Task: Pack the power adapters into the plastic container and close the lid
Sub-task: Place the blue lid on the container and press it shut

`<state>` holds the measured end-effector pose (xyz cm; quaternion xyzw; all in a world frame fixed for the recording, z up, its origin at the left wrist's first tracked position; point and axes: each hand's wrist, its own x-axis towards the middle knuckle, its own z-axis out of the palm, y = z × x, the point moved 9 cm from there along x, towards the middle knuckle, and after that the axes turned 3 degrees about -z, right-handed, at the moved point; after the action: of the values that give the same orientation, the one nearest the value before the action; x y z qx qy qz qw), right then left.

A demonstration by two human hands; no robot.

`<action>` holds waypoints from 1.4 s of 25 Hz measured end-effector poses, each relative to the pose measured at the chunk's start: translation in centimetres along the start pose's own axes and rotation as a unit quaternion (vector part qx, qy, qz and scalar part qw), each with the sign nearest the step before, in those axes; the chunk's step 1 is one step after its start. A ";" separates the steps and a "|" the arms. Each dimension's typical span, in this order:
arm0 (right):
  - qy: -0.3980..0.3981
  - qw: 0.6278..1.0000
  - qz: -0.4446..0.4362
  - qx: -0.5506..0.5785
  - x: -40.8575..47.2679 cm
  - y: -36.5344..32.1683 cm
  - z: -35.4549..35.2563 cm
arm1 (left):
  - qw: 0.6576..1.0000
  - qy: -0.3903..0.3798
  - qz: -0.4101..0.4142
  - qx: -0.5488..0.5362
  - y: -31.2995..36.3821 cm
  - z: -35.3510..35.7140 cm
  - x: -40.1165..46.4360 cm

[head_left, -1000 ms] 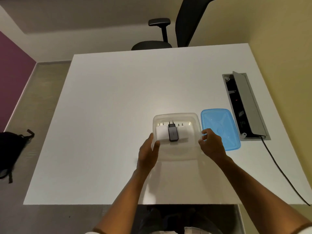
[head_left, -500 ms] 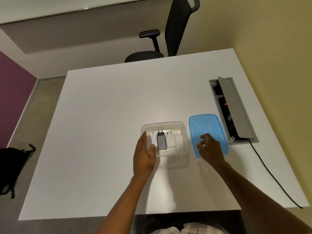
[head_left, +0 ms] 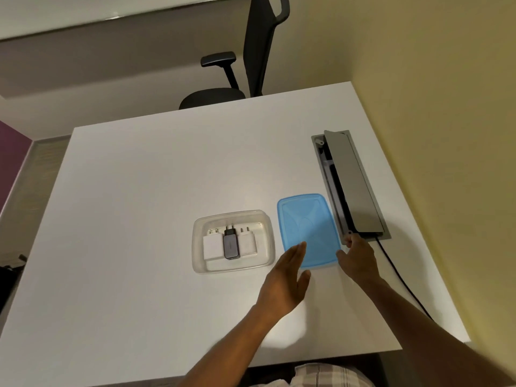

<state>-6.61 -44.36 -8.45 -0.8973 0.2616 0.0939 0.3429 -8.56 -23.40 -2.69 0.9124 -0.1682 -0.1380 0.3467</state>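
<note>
Your left hand (head_left: 287,277) has left the container (head_left: 233,241) and, open like your right hand (head_left: 356,258), now flanks the blue lid (head_left: 307,227), so with adapters (head_left: 230,243) packed, closing comes next.

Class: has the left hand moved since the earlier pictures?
Yes. The left hand has left the container wall and crossed rightward to the blue lid, which lies beside the desk's cable box.

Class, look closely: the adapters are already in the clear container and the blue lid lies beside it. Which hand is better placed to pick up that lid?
The right hand, probably. Its fingers curl at the blue lid's near right corner, while the left hand hovers open and flat over the near left edge, gripping nothing.
</note>
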 end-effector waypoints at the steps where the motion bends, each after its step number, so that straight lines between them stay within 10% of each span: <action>1: -0.008 1.000 0.007 0.003 0.2 0.6 0.1 | 1.000 -0.012 -0.012 0.002 -0.1 0.8 0.5; 17: -0.164 0.930 0.164 0.285 -1.1 3.2 4.1 | 0.978 -0.099 -0.182 -0.023 -3.7 4.6 2.3; 35: 0.011 0.946 -0.024 0.325 -5.3 -4.3 -4.6 | 0.959 0.032 -0.164 -0.227 -2.7 -6.9 1.9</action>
<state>-8.83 -42.53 -0.72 -0.7443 0.2603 -0.0141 0.6148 -3.74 -18.22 0.22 0.8286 0.0307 -0.1981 0.5227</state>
